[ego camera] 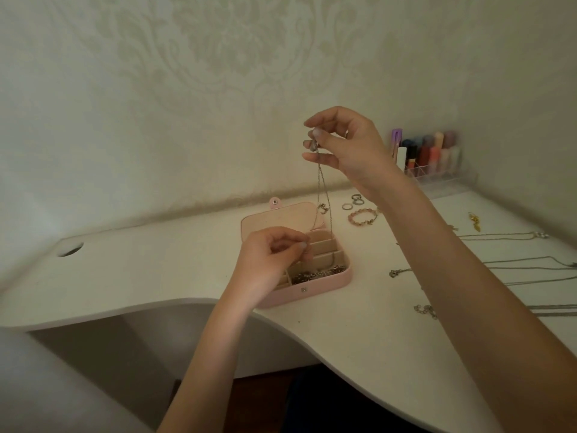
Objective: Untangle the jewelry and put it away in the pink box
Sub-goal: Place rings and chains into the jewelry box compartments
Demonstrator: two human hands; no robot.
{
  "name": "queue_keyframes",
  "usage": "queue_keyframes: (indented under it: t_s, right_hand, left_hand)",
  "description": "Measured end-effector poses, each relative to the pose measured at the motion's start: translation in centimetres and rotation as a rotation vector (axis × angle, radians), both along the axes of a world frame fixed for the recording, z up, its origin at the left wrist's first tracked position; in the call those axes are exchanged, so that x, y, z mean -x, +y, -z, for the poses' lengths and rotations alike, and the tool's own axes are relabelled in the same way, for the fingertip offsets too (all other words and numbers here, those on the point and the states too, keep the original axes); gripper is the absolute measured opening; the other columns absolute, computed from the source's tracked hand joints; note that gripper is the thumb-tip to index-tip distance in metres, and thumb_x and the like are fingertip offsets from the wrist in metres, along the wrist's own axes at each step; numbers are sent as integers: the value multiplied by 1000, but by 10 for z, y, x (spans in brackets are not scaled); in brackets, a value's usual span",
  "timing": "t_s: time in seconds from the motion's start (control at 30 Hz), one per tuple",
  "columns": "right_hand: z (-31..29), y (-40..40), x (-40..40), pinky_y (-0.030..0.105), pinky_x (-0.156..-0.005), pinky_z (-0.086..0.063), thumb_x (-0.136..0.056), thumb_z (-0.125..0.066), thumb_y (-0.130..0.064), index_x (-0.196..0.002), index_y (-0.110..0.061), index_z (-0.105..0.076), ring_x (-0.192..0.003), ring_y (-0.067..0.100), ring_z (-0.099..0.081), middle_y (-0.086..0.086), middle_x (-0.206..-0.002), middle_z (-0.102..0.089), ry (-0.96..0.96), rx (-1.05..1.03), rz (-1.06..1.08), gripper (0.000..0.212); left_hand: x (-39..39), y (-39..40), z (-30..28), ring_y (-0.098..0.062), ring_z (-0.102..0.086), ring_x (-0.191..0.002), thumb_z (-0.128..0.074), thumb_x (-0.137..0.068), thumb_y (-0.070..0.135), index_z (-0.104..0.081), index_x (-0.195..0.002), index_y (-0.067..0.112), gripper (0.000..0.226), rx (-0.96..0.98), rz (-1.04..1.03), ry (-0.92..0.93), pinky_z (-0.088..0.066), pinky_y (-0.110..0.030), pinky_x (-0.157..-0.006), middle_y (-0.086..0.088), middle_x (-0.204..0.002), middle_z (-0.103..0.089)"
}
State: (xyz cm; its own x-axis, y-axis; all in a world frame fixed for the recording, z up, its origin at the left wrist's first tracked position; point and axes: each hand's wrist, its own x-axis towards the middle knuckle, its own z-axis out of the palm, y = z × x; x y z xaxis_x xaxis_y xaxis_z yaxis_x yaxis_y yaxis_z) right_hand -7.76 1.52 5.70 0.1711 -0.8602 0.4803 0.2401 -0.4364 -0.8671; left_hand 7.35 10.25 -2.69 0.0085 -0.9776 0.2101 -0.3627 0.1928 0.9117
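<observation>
The pink box (315, 292) lies open on the white desk, lid back, with several cream compartments. Its front compartment holds a heap of silver chain (318, 274). My right hand (346, 148) is raised well above the box and pinches the top of a thin silver necklace (321, 195), which hangs down in a loop into the box. A small pendant sits on the necklace near the lid. My left hand (274, 254) hovers over the box's left side, thumb and fingers curled and pinching the lower part of the chain.
Right of the box lie three rings (354, 201), a pink bead bracelet (362, 217), a gold piece (474, 220) and several silver chains (515, 267). A clear organiser of cosmetics (431, 157) stands at the wall. The desk's curved front edge (281, 320) runs below the box.
</observation>
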Motion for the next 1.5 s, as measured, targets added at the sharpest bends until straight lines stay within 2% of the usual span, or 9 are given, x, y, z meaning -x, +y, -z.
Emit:
queue_keyframes:
  t_s: [0.13,0.3,0.37,0.47,0.63,0.77,1.2,1.4,1.5]
  right_hand:
    - [-3,4,-4,29,-72,-57,-93,-51,7,-93,-5,-62,-72,15,-61,8,-84,-53,4,10,-51,16]
    - [-6,11,-11,30,-74,-56,-93,-52,6,-93,-5,-62,-75,18,-60,9,-82,-55,16,15,-161,15]
    - [-6,12,-12,31,-75,-57,-93,-52,6,-93,-5,-62,-79,20,-60,9,-82,-55,39,24,-183,15]
    - [-8,11,-8,32,-75,-57,-93,-53,6,-93,-5,-63,-80,19,-61,8,-83,-55,93,45,-155,15]
    - [-8,6,-3,34,-76,-59,-92,-55,5,-89,-8,-65,-77,15,-64,8,-84,-56,299,84,-74,17]
    - [-9,8,-2,35,-79,-59,-92,-54,6,-87,-11,-66,-79,18,-62,14,-89,-57,492,127,-76,21]
    - [-12,15,-4,35,-83,-58,-92,-55,4,-93,-12,-66,-80,16,-64,9,-87,-59,597,159,-134,19]
    - [-11,19,-6,34,-83,-58,-91,-58,1,-96,-14,-68,-82,20,-63,5,-84,-60,683,164,-281,19]
    - [-10,20,-3,29,-78,-58,-90,-58,3,-98,-12,-67,-80,18,-61,3,-81,-58,720,158,-304,19]
  left_hand:
    - [-2,-3,2,-4,-67,-78,-71,-81,4,-70,-92,20,20,25,-75,-96,-49,-10,-72,2,-88,-73]
    - [9,-13,1,-6,-66,-88,-77,-78,21,-60,-119,25,45,6,-65,-134,-50,-24,-83,12,-102,-67]
    - [15,-12,0,-6,-65,-83,-72,-83,19,-67,-100,33,23,32,-73,-187,-49,-25,-80,12,-89,-70]
    - [14,-4,2,-4,-64,-78,-69,-84,17,-67,-76,38,23,77,-139,-277,-48,-23,-76,12,-77,-70]
    - [3,7,4,5,-61,-72,-69,-84,11,-73,-85,23,12,59,-174,-304,-40,-1,-61,8,-80,-70]
    - [-4,11,5,6,-63,-75,-71,-83,14,-75,-91,24,13,55,-178,-290,-41,-1,-62,13,-83,-71]
    - [-3,19,6,11,-59,-76,-71,-82,26,-69,-79,37,12,66,-157,-320,-40,-4,-63,17,-79,-68]
    - [5,9,-5,2,-66,-90,-70,-85,20,-55,-105,24,26,-22,-99,127,-49,-12,-73,8,-99,-71]
    - [9,8,-5,-7,-71,-81,-63,-89,9,-60,-104,16,17,-10,-38,236,-50,-12,-70,-1,-84,-75]
